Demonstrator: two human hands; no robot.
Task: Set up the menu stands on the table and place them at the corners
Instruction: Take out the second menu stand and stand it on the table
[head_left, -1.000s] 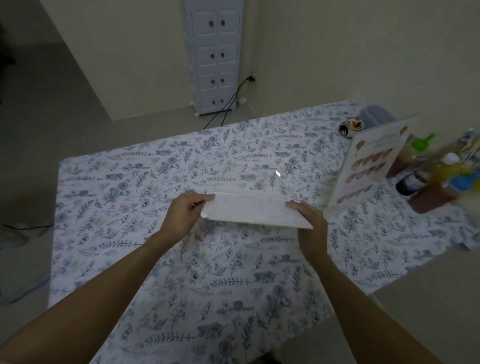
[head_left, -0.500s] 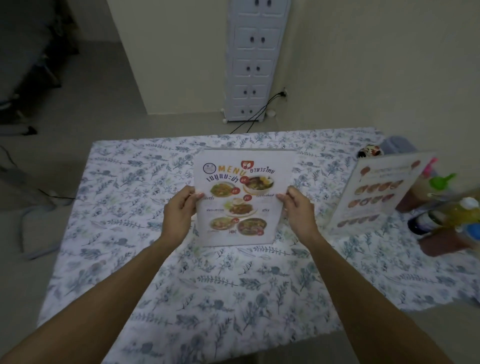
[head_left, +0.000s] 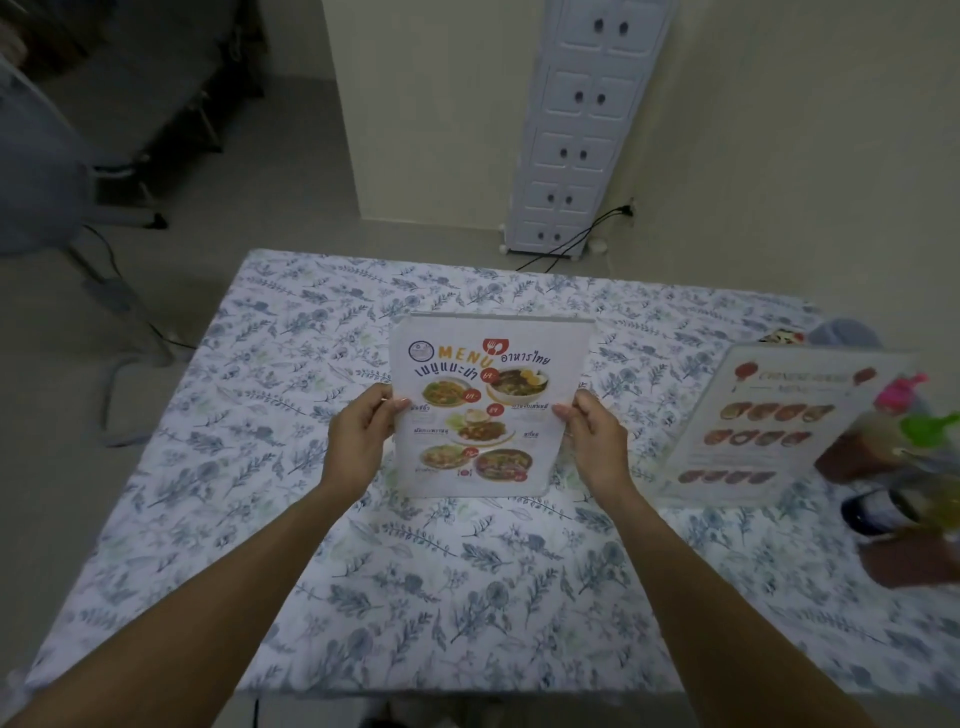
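Single head-worn view, angled forward and down, table (head_left: 291, 545) close below

Floral-clothed table (head_left: 363, 597) carries a second menu stand (head_left: 769, 426) (right side) beside sauce bottles (head_left: 893, 467)

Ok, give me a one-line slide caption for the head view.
Both hands, left and right, hold a Thai food menu stand upright over the floral tablecloth; a second menu stand stands at right.
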